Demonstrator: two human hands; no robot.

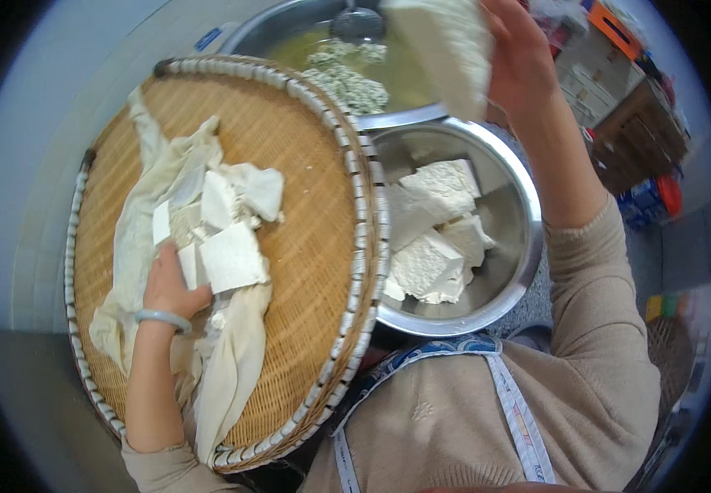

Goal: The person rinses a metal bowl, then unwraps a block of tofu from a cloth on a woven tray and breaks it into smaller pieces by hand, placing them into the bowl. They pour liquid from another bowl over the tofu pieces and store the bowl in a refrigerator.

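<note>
My right hand (pixel 520 62) is raised at the top, gripping a large white slab of tofu (pixel 446 49) that tilts over the basins. On the left, my left hand (pixel 173 287), a pale bangle at its wrist, has thumb and fingers around a small tofu piece (pixel 191 267); part of the grip is hidden. Beside it lie a squarer tofu block (pixel 235 256), other broken pieces and crumbs. They rest on a crumpled cream cloth (pixel 236 361), spread over a round woven bamboo tray (pixel 314 205). Several rough tofu chunks (pixel 429 263) fill part of a steel basin (pixel 524 246) right of the tray.
Behind, a larger metal basin (pixel 249 37) holds yellowish liquid, white curds (pixel 347 86) and a perforated metal skimmer (pixel 357 25). The tray's raised rim overlaps the steel basin's left edge. Boxes and a brown wooden cabinet (pixel 643 135) stand at the far right.
</note>
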